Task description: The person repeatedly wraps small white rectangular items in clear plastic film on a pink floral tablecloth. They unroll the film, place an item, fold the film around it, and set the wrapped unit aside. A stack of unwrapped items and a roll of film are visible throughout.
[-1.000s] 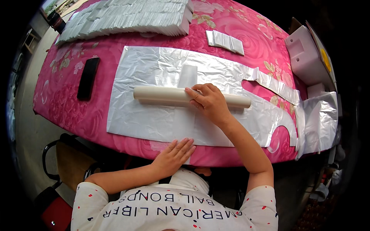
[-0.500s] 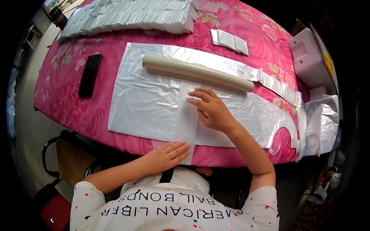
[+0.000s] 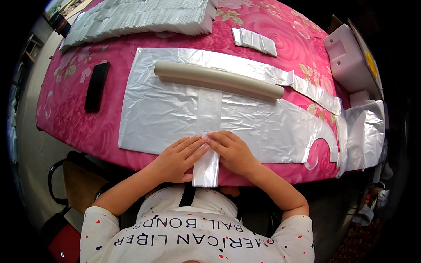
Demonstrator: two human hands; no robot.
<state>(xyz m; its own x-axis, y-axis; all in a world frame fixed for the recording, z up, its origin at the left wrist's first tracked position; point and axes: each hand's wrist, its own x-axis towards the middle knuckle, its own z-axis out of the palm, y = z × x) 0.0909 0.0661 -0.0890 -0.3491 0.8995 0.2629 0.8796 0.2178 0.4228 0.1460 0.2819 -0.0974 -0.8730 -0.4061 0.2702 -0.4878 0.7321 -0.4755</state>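
A narrow folded strip of whitish plastic film (image 3: pixel 206 172), perhaps a folded bag, runs from beneath a beige tube (image 3: pixel 219 80) toward me. Its near end overhangs the table's front edge. Under it, a broad flat layer of silvery-white plastic bags (image 3: pixel 153 109) spreads over the cloth. My left hand (image 3: pixel 182 158) lies on the strip from the left, fingers stretched and thumb by its edge. From the right, my right hand (image 3: pixel 232 151) rests with extended fingers on the strip's right side. Their fingertips almost meet; the surface beneath them is hidden.
A pink floral tablecloth (image 3: pixel 66 105) covers the table. A black phone (image 3: pixel 96 87) lies left. Rows of folded white packets (image 3: pixel 140 17) fill the far left; a few more packets (image 3: pixel 254 41) lie far right. A white foam box (image 3: pixel 351 61) and hanging plastic film (image 3: pixel 362 136) occupy the right edge.
My right hand has come down and left from near the tube. My left hand has moved up the strip to meet it. The strip's near end looks shinier. The camera view has shifted slightly.
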